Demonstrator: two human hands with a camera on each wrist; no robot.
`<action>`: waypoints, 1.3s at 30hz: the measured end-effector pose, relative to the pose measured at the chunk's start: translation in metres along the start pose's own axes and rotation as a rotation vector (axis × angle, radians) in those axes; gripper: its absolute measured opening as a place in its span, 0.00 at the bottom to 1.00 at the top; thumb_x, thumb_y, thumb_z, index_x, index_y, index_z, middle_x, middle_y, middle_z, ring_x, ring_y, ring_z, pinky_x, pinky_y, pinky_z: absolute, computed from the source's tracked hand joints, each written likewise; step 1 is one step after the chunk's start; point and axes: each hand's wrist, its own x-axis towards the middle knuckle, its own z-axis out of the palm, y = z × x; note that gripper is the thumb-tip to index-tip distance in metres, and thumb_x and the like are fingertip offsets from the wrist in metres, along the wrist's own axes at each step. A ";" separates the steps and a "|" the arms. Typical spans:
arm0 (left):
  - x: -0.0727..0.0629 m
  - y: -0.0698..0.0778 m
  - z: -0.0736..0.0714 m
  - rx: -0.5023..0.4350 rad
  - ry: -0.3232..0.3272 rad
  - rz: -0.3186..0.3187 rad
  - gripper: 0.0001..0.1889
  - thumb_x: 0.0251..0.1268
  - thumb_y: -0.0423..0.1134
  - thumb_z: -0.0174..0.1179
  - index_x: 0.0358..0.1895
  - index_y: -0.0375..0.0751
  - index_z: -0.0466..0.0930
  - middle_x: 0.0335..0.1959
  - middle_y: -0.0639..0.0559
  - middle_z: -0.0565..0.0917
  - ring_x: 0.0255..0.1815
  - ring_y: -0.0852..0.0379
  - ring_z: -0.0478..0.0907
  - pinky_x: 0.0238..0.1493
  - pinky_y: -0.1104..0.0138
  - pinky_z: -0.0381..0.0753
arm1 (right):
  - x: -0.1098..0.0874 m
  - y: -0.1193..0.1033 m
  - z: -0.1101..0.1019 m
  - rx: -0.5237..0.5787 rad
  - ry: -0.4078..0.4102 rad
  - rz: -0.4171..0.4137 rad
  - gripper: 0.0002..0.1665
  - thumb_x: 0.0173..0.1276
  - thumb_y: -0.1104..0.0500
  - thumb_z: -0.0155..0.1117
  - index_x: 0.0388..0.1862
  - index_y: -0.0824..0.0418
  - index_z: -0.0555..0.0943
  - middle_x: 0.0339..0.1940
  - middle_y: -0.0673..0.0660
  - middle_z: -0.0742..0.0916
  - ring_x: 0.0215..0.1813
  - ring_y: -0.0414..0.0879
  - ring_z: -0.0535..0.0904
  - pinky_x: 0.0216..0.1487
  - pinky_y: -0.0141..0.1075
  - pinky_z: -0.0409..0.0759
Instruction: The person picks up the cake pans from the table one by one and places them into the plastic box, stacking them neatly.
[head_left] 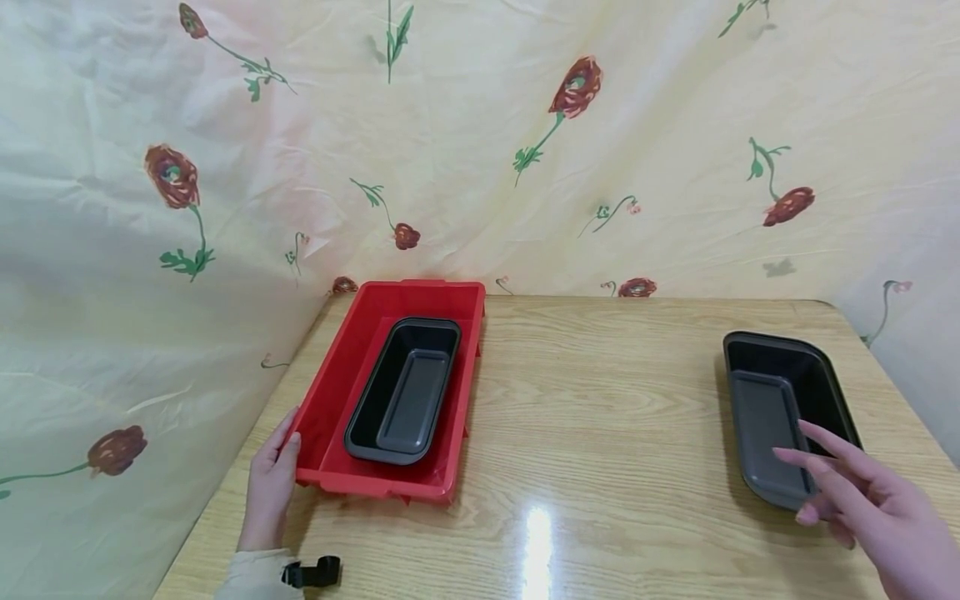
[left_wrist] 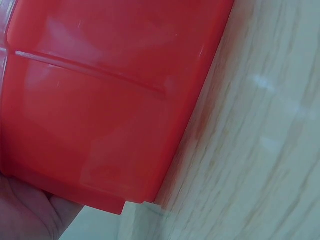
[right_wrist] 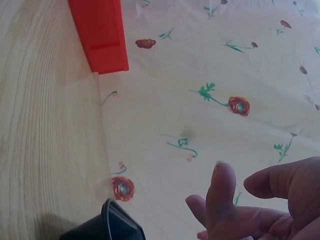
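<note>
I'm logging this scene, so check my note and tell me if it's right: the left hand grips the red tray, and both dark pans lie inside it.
One part is wrong: only one dark pan lies inside the red tray. The head view shows the other pan outside it, near the right hand.
</note>
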 end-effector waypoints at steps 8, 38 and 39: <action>-0.001 0.001 0.000 0.000 0.011 -0.008 0.27 0.79 0.47 0.43 0.77 0.56 0.54 0.76 0.48 0.59 0.70 0.44 0.61 0.54 0.68 0.74 | -0.002 0.008 -0.006 -0.062 0.111 0.062 0.32 0.80 0.54 0.43 0.80 0.45 0.51 0.45 0.23 0.79 0.23 0.48 0.80 0.15 0.42 0.59; -0.002 0.000 -0.001 -0.006 0.009 0.014 0.27 0.78 0.47 0.44 0.77 0.58 0.55 0.75 0.48 0.60 0.70 0.44 0.61 0.52 0.73 0.76 | -0.002 0.080 -0.050 0.399 0.168 -0.197 0.32 0.78 0.70 0.37 0.63 0.34 0.72 0.46 0.28 0.84 0.22 0.34 0.83 0.09 0.40 0.44; -0.002 -0.001 0.000 -0.006 0.009 0.012 0.27 0.78 0.47 0.44 0.77 0.58 0.55 0.75 0.48 0.60 0.70 0.44 0.61 0.52 0.73 0.76 | -0.003 0.075 -0.049 0.414 0.174 -0.180 0.31 0.79 0.70 0.37 0.60 0.34 0.72 0.46 0.28 0.83 0.22 0.33 0.82 0.10 0.39 0.44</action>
